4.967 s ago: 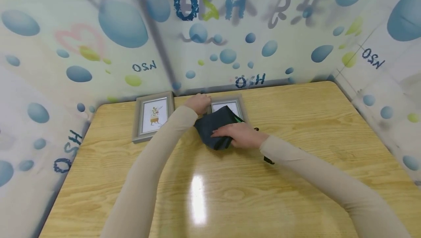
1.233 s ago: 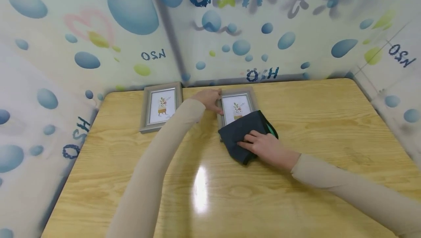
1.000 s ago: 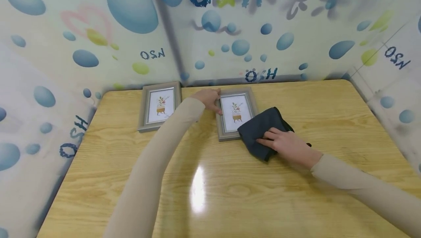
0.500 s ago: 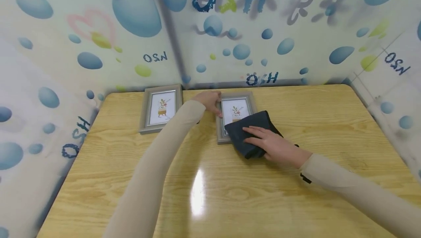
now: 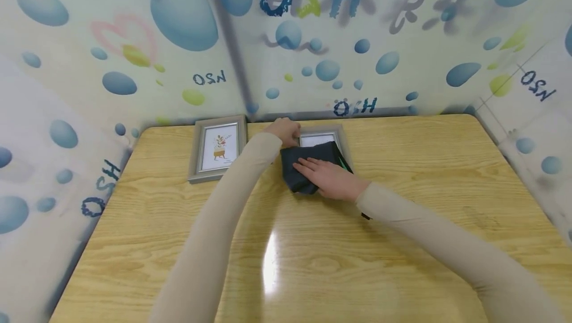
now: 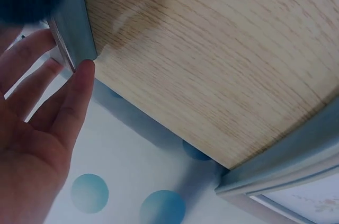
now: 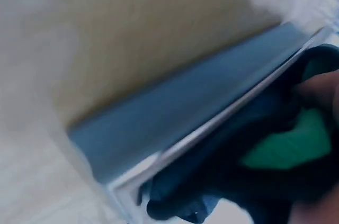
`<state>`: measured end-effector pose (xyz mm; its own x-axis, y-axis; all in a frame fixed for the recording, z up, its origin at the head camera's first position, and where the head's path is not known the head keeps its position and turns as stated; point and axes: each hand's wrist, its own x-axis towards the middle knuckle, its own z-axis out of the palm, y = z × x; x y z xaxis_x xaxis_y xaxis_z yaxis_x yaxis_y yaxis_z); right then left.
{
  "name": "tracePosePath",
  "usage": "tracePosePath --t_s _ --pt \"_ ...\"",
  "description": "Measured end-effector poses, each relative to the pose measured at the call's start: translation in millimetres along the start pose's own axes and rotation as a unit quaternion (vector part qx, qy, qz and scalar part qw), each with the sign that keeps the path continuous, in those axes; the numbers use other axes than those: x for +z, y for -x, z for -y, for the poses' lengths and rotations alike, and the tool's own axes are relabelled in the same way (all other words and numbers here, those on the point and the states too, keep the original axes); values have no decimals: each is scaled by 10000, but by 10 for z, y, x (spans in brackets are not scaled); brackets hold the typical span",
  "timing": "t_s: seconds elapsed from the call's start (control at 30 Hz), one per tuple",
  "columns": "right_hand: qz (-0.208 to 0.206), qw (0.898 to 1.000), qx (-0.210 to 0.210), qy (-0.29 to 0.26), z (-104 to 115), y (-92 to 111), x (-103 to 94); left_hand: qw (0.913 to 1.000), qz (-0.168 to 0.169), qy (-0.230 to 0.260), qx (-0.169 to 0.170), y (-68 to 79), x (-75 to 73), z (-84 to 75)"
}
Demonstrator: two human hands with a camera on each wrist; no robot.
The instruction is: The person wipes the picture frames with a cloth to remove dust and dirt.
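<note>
A dark blue folded cloth (image 5: pixel 292 174) with a green inner side lies over the lower part of the right picture frame (image 5: pixel 341 139). My right hand (image 5: pixel 332 179) rests on this cloth with its fingers stretched across it. In the right wrist view, green fabric (image 7: pixel 288 144) is gathered between parts of that hand, above the frame's edge. At the frame's upper left corner, my left hand (image 5: pixel 284 131) holds on. The left wrist view shows the thumb of the left hand (image 6: pixel 39 123) against the corner and the other fingers behind it. The cloth hides most of the picture.
A second grey picture frame (image 5: pixel 219 148) with a plant print lies to the left, near the back edge of the wooden table (image 5: pixel 313 263). Behind the table rises a wall (image 5: pixel 357 55) with blue and green drops. A dark strap piece shows below the right cuff.
The cloth and right hand swept left over the right frame, after moving right and back earlier. The left hand stays at the frame's corner.
</note>
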<state>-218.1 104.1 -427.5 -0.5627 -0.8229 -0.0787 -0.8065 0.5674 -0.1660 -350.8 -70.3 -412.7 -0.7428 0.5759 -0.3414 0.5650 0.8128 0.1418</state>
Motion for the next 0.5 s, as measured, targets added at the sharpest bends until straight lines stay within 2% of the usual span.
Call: tracePosePath --t_s 0.1,0.23,0.43,0.5 --pt "46 9999 140 -37 -78 -78 -19 9996 -64 192 -172 -35 16 5" --pt "1 9984 162 -550 -97 -25 -14 9997 -98 117 -168 -63 36 3" --pt "131 9953 -599 -747 38 227 -49 9999 -126 97 -69 -50 32 15" --pt "112 9944 -732 -759 80 263 -62 9998 -161 86 -94 -42 26 23"
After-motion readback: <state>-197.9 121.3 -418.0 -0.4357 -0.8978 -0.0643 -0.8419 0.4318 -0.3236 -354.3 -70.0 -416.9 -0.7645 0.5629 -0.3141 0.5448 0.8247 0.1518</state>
